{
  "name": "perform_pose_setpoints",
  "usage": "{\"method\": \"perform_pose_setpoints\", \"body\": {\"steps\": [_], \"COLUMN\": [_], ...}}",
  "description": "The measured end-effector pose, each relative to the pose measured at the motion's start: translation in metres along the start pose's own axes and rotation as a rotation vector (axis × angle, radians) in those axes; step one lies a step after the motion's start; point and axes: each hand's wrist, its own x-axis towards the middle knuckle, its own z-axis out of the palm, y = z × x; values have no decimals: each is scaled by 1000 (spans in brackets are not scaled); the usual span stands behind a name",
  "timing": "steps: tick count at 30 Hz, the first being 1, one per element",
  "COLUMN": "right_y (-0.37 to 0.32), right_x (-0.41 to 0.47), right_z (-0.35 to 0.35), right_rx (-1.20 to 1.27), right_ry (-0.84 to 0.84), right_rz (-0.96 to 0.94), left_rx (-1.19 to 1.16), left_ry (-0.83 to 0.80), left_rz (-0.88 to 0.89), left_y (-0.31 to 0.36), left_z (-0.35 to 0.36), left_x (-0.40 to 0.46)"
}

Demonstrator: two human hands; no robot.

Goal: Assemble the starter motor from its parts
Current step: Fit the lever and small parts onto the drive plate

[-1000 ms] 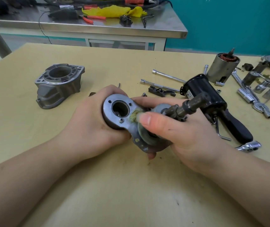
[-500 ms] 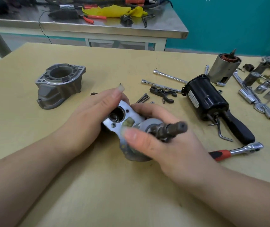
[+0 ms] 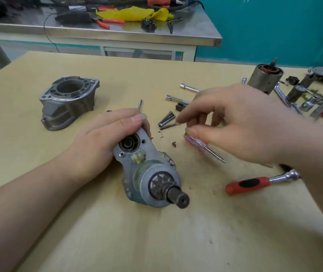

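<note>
The grey gear plate (image 3: 129, 163) with its pinion and stub shaft (image 3: 177, 197) lies on the wooden table, shaft pointing toward me. My left hand (image 3: 105, 138) grips the plate's far end, fingers curled over its top edge. My right hand (image 3: 235, 122) hovers to the right, blurred, with loosely bent fingers above several short bolts (image 3: 166, 120) and a small screwdriver with a pink handle (image 3: 205, 147). I see nothing held in it. The grey cast nose housing (image 3: 68, 101) stands apart at the left.
A red-handled ratchet (image 3: 254, 182) lies at the right. A wound cylindrical part (image 3: 264, 79), long thin bolts (image 3: 176, 99) and several sockets and tools (image 3: 313, 101) fill the far right. A tiny screw (image 3: 174, 143) lies loose. A steel bench (image 3: 117, 34) stands behind.
My right hand let go of the pinion end and moved up and right over the bolts and screwdriver. The plate assembly now lies on the table, held by my left hand alone.
</note>
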Motion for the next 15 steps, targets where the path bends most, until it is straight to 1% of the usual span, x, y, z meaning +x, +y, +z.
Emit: {"method": "perform_pose_setpoints", "body": {"steps": [1, 2, 3, 4, 5, 7, 8, 9, 11, 12, 15], "right_y": [14, 24, 29, 32, 33, 39, 42, 46, 47, 45, 48], "right_x": [9, 16, 21, 26, 30, 34, 35, 38, 40, 38, 42], "right_z": [3, 8, 16, 23, 31, 46, 51, 53, 56, 56, 60], "right_rx": [-185, -265, -462, -440, -497, -529, -520, -530, -544, -551, -533], "right_ry": [-10, 57, 15, 49, 10, 78, 85, 133, 162, 134, 128], "right_rz": [-91, -95, -101, -82, -65, -131, -151, -178, -232, -225, -311], "left_rx": [3, 6, 10, 14, 17, 30, 41, 52, 64, 64, 47], "left_ry": [-1, 0, 3, 7, 12, 19, 22, 23, 28, 32, 33], "left_rz": [0, 2, 3, 3, 2, 7, 9, 9, 6, 4, -7], "left_y": [0, 1, 1, 2, 3, 4, 5, 5, 7, 7, 8], "left_z": [0, 1, 1, 2, 3, 4, 5, 6, 8, 9, 10], "left_x": [0, 1, 0, 0, 0, -1, -1, -1, -2, -2, -3]}}
